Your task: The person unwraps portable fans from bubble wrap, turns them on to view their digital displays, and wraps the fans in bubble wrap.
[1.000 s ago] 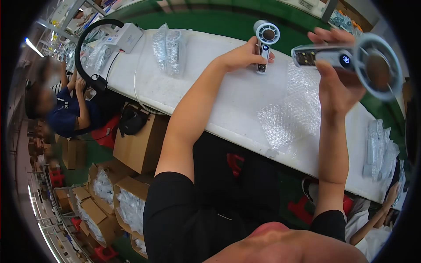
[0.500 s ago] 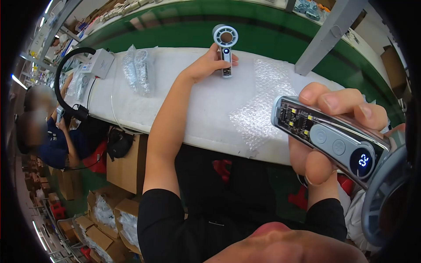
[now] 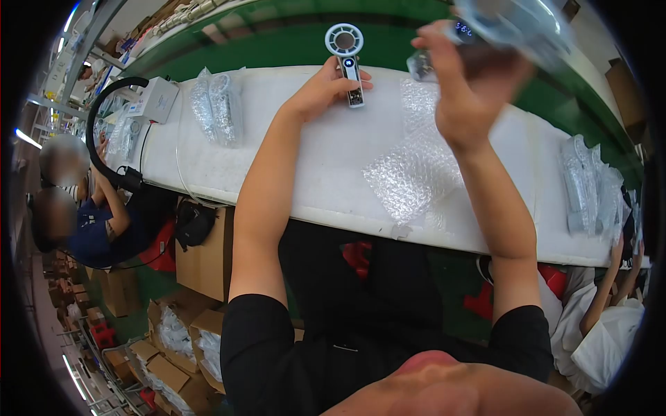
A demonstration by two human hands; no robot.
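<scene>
Handheld fan clasped in left hand, second fan gripped, blurring, in right hand, bubble wrap on the surface

In my view: white box at 10 o'clock, bent black tube beside it. Co-worker in dark blue, black bag, 9 o'clock. Open cartons, 8 o'clock. Co-worker in white, 4 o'clock.

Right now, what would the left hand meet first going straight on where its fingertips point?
Probably the bubble wrap, near its far end. The left hand's height above the table is unclear; it may pass over.
</scene>
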